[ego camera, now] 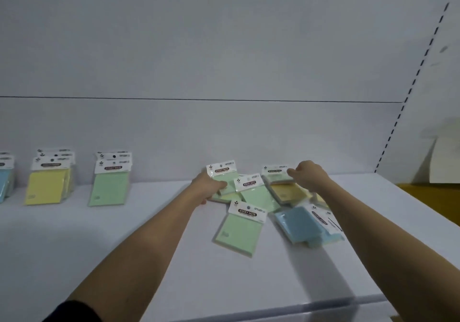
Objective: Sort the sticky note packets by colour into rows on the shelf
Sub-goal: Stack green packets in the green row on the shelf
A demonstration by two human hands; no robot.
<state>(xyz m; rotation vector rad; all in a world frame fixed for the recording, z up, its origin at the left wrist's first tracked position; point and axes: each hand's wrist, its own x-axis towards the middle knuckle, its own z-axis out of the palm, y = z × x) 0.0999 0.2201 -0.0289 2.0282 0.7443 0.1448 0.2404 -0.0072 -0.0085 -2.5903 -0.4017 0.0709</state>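
A loose heap of sticky note packets lies on the white shelf [124, 247] at centre right. My left hand [207, 188] grips a green packet [222, 172] at the heap's left rear. My right hand [307, 175] pinches the header of another green packet [275, 172] at the heap's rear. More of the heap: a green packet [254, 192] in the middle, a green packet [240, 232] in front, an orange packet [286, 192], and blue packets [302, 222] at the right. Sorted stacks lean on the back wall at left: blue [5, 180], yellow [47, 185], green [110, 182].
The shelf's back panel [224, 127] rises right behind the stacks. A slotted upright [408, 92] runs along the right side. Beyond it sit a yellow surface [433, 194] and a pale card [445, 160]. The shelf's front edge [273, 309] is near the bottom.
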